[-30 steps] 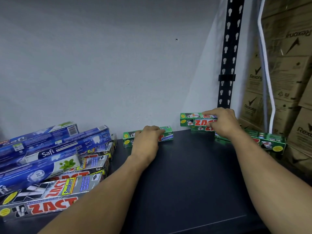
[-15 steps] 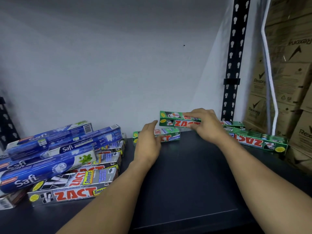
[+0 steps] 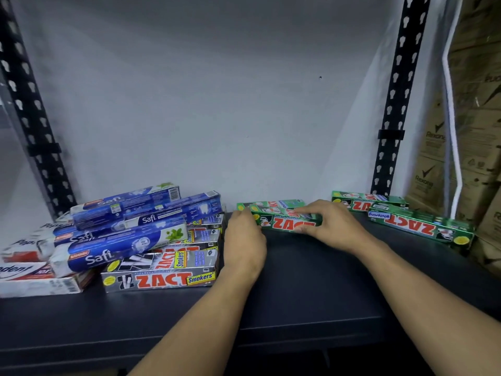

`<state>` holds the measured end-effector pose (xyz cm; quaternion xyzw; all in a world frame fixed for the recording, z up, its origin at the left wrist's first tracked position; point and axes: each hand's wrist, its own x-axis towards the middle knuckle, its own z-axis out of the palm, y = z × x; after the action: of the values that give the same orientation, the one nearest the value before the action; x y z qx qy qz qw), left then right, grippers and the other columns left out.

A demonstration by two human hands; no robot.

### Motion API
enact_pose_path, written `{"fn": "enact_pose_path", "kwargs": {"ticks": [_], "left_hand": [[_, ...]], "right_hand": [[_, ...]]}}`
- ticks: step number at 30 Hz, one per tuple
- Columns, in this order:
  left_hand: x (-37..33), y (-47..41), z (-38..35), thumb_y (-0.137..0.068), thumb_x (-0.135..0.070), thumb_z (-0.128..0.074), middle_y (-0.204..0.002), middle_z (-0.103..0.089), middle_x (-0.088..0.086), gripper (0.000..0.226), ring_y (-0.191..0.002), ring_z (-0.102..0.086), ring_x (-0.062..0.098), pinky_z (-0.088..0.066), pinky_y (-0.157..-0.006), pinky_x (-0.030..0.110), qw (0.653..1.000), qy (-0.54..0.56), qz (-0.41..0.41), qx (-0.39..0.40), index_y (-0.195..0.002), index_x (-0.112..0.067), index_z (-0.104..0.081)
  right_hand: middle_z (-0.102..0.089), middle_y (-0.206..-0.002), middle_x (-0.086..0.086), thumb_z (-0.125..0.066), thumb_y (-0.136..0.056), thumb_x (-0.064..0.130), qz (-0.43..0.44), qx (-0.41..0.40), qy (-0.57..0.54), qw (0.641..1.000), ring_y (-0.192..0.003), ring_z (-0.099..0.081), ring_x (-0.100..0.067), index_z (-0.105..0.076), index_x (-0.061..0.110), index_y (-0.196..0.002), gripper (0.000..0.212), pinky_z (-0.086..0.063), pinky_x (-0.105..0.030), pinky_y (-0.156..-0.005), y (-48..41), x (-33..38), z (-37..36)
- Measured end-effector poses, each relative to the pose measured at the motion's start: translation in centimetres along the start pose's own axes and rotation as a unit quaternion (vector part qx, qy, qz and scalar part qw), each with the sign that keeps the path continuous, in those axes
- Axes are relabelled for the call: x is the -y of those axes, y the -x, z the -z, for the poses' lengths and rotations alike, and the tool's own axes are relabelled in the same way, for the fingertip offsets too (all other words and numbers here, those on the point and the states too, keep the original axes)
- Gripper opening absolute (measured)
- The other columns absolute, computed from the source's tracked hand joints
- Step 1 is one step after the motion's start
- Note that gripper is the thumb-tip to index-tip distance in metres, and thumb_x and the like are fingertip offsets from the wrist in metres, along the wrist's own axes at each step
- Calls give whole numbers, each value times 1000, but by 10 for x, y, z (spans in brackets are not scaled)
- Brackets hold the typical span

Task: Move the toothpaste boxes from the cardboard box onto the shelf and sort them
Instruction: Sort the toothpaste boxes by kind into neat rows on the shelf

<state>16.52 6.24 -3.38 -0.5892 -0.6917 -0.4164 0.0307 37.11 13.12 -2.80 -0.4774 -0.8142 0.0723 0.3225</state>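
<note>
1. Your right hand (image 3: 333, 226) pinches the right end of the green ZACT box (image 3: 287, 223), fingers (image 3: 306, 213) on top.
2. Your left hand (image 3: 245, 240) touches its left end; the hand's back hides that grip.
3. The box is at the back of the shelf (image 3: 311, 280), covering part of a second green box (image 3: 271, 204).
4. Pepsodent boxes (image 3: 21, 270) run off the left edge.

Four green Zact boxes (image 3: 423, 226) are counted, four blue Safi boxes (image 3: 122, 246), at least three silver Zact Smokers boxes (image 3: 160, 280) and about three white Pepsodent boxes (image 3: 24, 270), partly hidden. Two hands are seen: left hand (image 3: 245, 240) and right hand (image 3: 333, 226).
</note>
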Motion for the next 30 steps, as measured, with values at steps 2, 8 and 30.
{"fn": "enact_pose_path", "kwargs": {"ticks": [2, 8, 30], "left_hand": [[2, 5, -1, -90, -10, -64, -109, -66, 11, 22, -98, -64, 29, -51, -81, 37, 1000, -6, 10, 27, -111, -8, -58], [10, 8, -5, -89, -13, -66, -111, -67, 9, 24, -99, -65, 27, -55, -82, 36, 998, 19, 45, 44, -113, -10, -60], [14, 2, -5, -92, -9, -62, -109, -70, 14, 19, -99, -66, 31, -53, -81, 36, 994, 53, 99, 13, -110, -5, -65]], "right_hand": [[-62, -122, 16, -80, -78, 45, -7, 1, 0, 1000, -112, -55, -8, -67, 35, -123, 48, -44, -27, -92, 1, 1, -1], [-62, -120, 9, -79, -79, 30, -36, -3, -3, 999, -108, -54, -12, -70, 27, -121, 43, -37, -25, -84, 1, -2, 3], [-64, -118, 1, -79, -81, 40, -5, -23, 3, 1000, -104, -57, -15, -69, 24, -124, 46, -49, -33, -91, 1, 1, -9]]}}
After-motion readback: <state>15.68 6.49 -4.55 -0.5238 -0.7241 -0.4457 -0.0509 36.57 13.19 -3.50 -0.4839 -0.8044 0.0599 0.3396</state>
